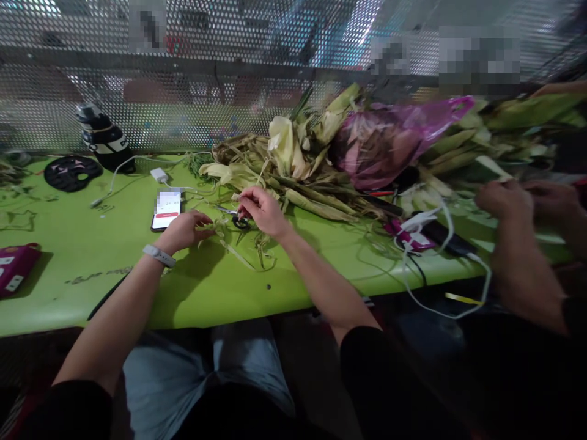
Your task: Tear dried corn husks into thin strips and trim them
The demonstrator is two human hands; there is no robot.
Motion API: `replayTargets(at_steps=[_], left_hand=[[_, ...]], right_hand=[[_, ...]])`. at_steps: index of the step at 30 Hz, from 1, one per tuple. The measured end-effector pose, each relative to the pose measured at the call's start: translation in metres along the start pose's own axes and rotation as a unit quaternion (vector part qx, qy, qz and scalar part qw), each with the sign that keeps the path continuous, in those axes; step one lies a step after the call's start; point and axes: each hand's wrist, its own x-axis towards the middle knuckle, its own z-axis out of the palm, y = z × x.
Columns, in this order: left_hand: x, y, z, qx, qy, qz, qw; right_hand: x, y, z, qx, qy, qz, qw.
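A dark bottle (105, 142) stands beside a flat black object (68, 177) before perforated metal (183, 104).

Green tabletop (220, 299) offers passage between the forearms (325, 278); piled husks (316, 211) and a phone (167, 219) obstruct farther back.

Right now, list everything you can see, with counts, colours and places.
Table: one, green, across the view
Mesh screen: one, grey, behind table
Bottle: one, black with white band, back left
Flat holed object: one, black, beside bottle
Box: one, dark magenta, left edge
Phone: one, lit white screen, left of centre
Adapter: one, white, behind phone
Cables: several, mostly white, left and right
Husks: many, pale green and tan, centre to right
Plastic bag: one, purple, among husks
Strips: several, pale green, centre
Scissors: one pair, black handles, centre
Co-worker's hands: two, bare, right
Jeans: one pair, blue, bottom
Wristband: one, pale, left wrist
Left hand: one, bare, beside phone
Right hand: one, bare, by scissors

Blurred or tiny things omitted.
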Motion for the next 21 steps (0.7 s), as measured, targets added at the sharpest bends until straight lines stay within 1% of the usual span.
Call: replayTargets(at_steps=[2,5,7,8,10,12,14,16,18,21], left_hand=[[0.001,-0.002,0.006,-0.005,-0.012,0.011,1.0],[0.003,-0.004,0.016,-0.046,-0.016,-0.002,0.999],[0.004,-0.004,0.02,-0.128,-0.011,-0.015,0.992],[0.005,-0.003,0.021,-0.182,-0.008,-0.029,0.983],[0.005,0.0,0.021,-0.296,-0.004,-0.071,0.953],[0.004,0.006,0.019,-0.393,0.004,-0.111,0.913],[0.001,0.013,0.017,-0.472,0.028,-0.126,0.872],[-0.001,0.02,0.015,-0.531,0.051,-0.125,0.837],[-0.004,0.026,0.015,-0.562,0.06,-0.117,0.817],[-0.006,0.032,0.015,-0.579,0.06,-0.101,0.807]], right_hand=[[-0.002,0.001,0.003,0.002,-0.012,0.002,1.0],[-0.005,0.003,0.008,0.0,-0.039,0.007,0.999],[-0.007,0.003,0.01,-0.015,-0.052,0.01,0.998],[-0.007,0.002,0.01,-0.03,-0.056,0.01,0.998],[-0.008,0.002,0.011,-0.076,-0.056,-0.003,0.996],[-0.008,0.003,0.012,-0.131,-0.043,-0.031,0.99],[-0.007,0.004,0.012,-0.162,-0.023,-0.052,0.985],[-0.006,0.008,0.013,-0.161,-0.016,-0.048,0.986],[-0.006,0.011,0.014,-0.145,-0.03,-0.031,0.988],[-0.007,0.016,0.016,-0.134,-0.051,-0.012,0.99]])
